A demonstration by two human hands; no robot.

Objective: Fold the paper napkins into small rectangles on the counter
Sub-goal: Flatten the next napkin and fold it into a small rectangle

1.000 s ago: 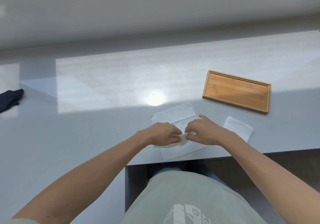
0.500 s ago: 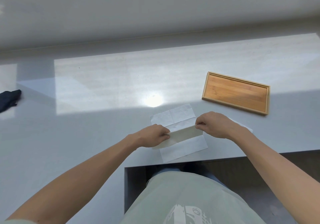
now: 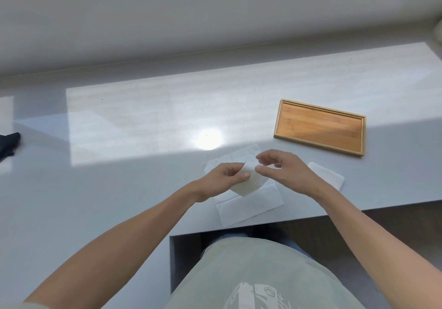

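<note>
A white paper napkin (image 3: 248,201) lies unfolded on the grey counter (image 3: 119,189) near its front edge. Above it my left hand (image 3: 224,179) pinches a smaller folded napkin (image 3: 248,182), lifted off the counter. My right hand (image 3: 284,172) hovers just right of that folded piece with thumb and fingers apart, holding nothing. Another folded napkin (image 3: 327,176) rests on the counter to the right, partly hidden by my right wrist.
A shallow bamboo tray (image 3: 320,127) sits at the right, beyond the napkins. A dark object (image 3: 8,142) lies at the far left edge. The counter's front edge has a cut-out where my body stands. A wall rises behind the counter.
Both hands first pinched the napkin, then stretched a long strip. Now the strip is folded shorter, held only by my left hand. My right hand has let go and opened.
</note>
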